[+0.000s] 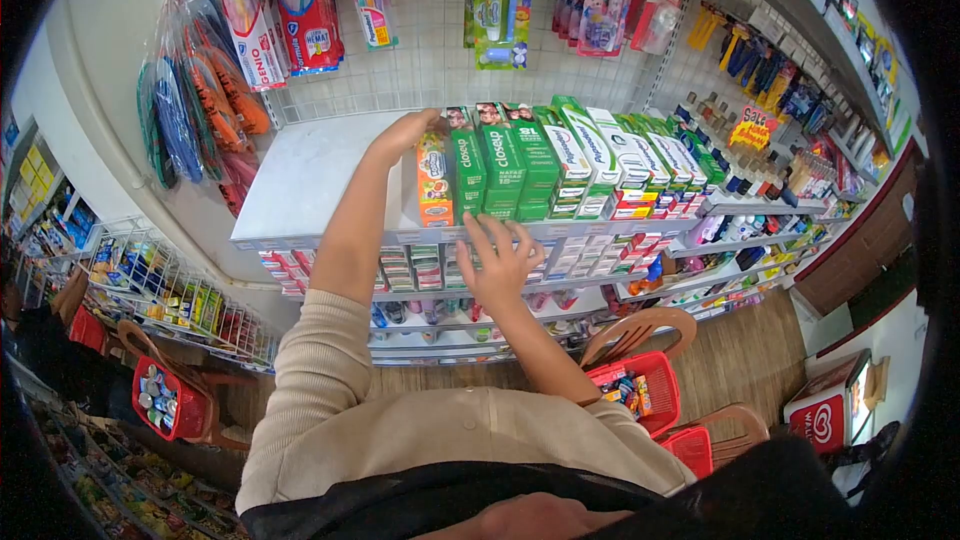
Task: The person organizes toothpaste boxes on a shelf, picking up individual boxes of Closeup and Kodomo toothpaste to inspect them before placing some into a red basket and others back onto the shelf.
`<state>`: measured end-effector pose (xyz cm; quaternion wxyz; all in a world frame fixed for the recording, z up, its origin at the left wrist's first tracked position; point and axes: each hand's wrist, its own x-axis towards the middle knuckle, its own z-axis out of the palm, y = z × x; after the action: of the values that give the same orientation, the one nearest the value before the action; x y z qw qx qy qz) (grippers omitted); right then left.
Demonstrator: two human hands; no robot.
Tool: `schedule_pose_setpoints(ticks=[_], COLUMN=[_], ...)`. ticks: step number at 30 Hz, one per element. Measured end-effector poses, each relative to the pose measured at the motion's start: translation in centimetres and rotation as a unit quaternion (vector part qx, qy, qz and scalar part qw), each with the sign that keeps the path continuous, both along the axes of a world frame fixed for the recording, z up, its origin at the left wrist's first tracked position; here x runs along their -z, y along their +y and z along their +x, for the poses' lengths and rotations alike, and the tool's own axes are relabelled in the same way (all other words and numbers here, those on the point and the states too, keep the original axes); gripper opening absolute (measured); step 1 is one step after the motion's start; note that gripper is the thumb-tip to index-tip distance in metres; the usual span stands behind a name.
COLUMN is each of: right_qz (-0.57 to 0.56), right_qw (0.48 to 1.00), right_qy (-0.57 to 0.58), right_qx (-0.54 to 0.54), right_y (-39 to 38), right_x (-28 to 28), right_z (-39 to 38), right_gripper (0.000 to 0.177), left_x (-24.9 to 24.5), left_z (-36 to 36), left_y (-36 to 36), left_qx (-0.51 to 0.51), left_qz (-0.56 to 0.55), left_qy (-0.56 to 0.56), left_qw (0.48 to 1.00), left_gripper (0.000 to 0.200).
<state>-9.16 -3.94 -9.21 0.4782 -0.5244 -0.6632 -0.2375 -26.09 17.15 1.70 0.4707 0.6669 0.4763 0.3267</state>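
On the white top shelf [330, 175] green Closeup boxes [500, 165] stand in stacked rows, with an orange box [434, 180] at their left end. My left hand [408, 132] reaches over the shelf to the back of the orange box; its fingertips are hidden there, so its grip is unclear. Fingers spread, my right hand [497, 265] is at the shelf's front edge, just below the Closeup boxes, and holds nothing. White and green Pepsodent boxes [590, 160] continue the row to the right.
Toothbrush packs [305, 10] and sandals [205, 90] hang behind the shelf. Lower shelves hold more small boxes [600, 255]. Red baskets [640, 390] with goods rest on brown chairs [640, 335] at the right. Another basket [160, 400] is at the left, near a person in dark clothes [60, 350].
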Motion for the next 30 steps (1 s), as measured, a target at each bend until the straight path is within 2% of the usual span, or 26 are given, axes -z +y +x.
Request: schedule_pose_setpoints(ticks=[11,14,17,19,22,30], right_qz=[-0.001,0.012,0.050,0.027,-0.031,-0.023], right_qw=[1.000,1.000,0.999,0.998,0.998,0.999], right_qy=[-0.002,0.003,0.000,-0.047,-0.049,-0.046], right_qx=[-0.008,-0.011,-0.019,-0.007,-0.002,0.000], right_y=[0.0,0.1,0.4,0.6,1.2,1.6], right_x=[0.2,0.1,-0.2,-0.8,-0.3,0.1], right_z=[0.3,0.2,0.0,-0.1,-0.3,-0.6], right_gripper=[0.045,0.046,0.049,0.058,0.061,0.064], left_x=[0.5,-0.4,-0.4,0.6,1.0,0.3], left_z=[0.1,0.5,0.6,0.0,0.0,0.5], left_y=[0.8,-0.8,-1.2,0.5,1.2,-0.5], left_qx=[0.010,-0.018,-0.050,-0.001,-0.016,-0.018], left_qz=[-0.004,-0.005,0.003,-0.004,-0.008,0.011], left_qy=[0.001,0.010,-0.042,0.007,0.007,-0.029], left_qw=[1.000,1.000,0.998,1.000,1.000,0.999], left_gripper=[0.057,0.059,0.055,0.061,0.061,0.061])
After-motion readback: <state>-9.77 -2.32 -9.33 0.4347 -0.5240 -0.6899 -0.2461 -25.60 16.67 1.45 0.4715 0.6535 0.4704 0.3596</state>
